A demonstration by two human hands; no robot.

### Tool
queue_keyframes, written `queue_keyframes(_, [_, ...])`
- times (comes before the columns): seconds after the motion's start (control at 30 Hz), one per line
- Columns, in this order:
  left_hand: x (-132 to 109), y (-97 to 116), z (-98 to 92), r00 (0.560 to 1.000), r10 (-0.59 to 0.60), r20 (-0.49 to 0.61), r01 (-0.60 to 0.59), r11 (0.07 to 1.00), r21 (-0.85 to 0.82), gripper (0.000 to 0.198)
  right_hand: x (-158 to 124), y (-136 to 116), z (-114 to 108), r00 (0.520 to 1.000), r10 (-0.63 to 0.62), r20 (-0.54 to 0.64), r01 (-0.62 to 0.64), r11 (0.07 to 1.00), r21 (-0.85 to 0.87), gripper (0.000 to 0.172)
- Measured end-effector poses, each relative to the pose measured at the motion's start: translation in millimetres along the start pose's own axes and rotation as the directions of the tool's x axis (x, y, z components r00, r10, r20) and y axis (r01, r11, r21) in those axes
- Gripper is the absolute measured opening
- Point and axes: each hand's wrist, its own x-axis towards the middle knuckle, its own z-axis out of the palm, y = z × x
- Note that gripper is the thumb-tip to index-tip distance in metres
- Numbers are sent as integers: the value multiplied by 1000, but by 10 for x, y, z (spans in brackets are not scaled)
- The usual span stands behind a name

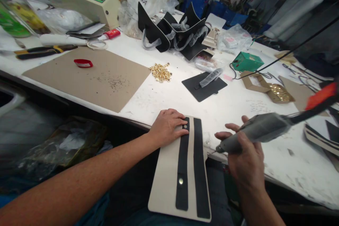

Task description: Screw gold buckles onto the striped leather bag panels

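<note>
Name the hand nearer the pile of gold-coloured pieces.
Left. The left hand rests on the beige panel, on the near side of the gold-coloured pile; the right hand, holding the grey tool, is farther off to the right.

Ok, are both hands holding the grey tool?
No, only the right hand holds the grey tool, while the left hand rests on the cream panel with black strips.
</note>
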Motion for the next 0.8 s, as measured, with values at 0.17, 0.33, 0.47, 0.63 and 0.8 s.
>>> queue_keyframes(0.17, [0,-8,12,1000,-16,17,16,1000,-17,30,187,-314,698,970,-159,187,108,961,254,45])
queue_keyframes(0.33, [-4,-11,20,999,-30,17,30,999,-24,29,315,-88,1063,954,-192,230,137,962,234,23])
queue_keyframes(0.47, [-10,-8,18,999,-28,23,29,999,-33,30,330,75,1115,949,-189,254,135,967,215,24])
queue_keyframes(0.63, [-5,4,-1,998,-35,44,36,999,-33,29,341,124,1104,941,-203,271,159,972,175,25])
queue_keyframes(0.8, [-2,6,-5,998,-37,58,39,999,-37,27,344,170,1107,938,-211,275,170,971,166,22])
